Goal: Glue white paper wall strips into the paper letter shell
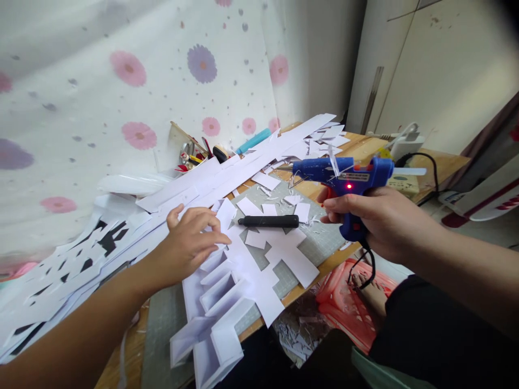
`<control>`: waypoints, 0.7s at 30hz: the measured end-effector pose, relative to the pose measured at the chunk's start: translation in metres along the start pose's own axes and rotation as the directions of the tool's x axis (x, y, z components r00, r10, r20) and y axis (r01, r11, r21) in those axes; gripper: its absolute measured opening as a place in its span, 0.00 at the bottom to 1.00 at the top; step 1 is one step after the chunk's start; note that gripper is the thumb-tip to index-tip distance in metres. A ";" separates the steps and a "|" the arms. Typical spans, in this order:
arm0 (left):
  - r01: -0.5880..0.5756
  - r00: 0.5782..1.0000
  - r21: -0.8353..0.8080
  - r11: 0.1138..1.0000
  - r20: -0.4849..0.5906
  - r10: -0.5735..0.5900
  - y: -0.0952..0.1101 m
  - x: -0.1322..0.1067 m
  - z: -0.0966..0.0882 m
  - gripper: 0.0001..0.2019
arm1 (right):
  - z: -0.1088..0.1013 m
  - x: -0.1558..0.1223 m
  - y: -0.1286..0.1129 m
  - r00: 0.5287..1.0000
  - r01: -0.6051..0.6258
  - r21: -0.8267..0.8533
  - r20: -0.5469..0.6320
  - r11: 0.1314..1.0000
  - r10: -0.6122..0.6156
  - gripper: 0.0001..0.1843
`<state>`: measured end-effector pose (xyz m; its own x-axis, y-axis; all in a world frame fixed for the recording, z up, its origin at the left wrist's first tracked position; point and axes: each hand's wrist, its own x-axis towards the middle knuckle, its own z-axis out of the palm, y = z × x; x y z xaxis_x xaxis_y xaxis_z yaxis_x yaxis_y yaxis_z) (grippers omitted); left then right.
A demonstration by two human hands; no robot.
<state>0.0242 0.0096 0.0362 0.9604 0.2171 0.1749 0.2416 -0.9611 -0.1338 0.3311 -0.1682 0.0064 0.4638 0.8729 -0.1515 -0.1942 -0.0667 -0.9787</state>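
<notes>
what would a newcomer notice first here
The blue glue gun, red light lit, sits gripped in the right hand at centre right. The left hand rests on a folded white paper cutout over the grey cutting mat, a black pen-like tool lying between the hands.

Wooden table (448, 160) carries cutting mat (324, 244), paper cutouts (251, 281).

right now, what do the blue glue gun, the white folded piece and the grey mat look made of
Blue glue gun in the right hand: likely moulded plastic, smooth, slightly glossy shell. White folded piece under the left hand: paper or thin card, matte, with sharp creases. Grey mat: probably vinyl or rubber, dull, faint grid lines.
</notes>
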 end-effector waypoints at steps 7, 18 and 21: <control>0.128 0.988 -0.079 0.989 0.100 -0.120 0.002 -0.008 -0.004 0.16 | 0.003 0.001 0.003 1.000 -0.013 0.031 0.003 0.999 0.013 0.11; 0.075 0.972 -0.202 0.976 0.233 -0.026 0.012 0.015 0.005 0.15 | 0.009 0.000 0.004 1.000 -0.012 0.037 -0.020 0.999 0.012 0.13; 0.062 0.977 -0.190 0.980 0.211 -0.021 0.011 0.015 0.005 0.15 | 0.010 0.001 0.003 1.000 -0.019 0.048 -0.013 0.999 0.019 0.13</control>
<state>0.0424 0.0031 0.0321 0.9628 0.2682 -0.0322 0.2698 -0.9607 0.0651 0.3218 -0.1627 0.0046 0.4715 0.8649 -0.1722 -0.2443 -0.0595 -0.9679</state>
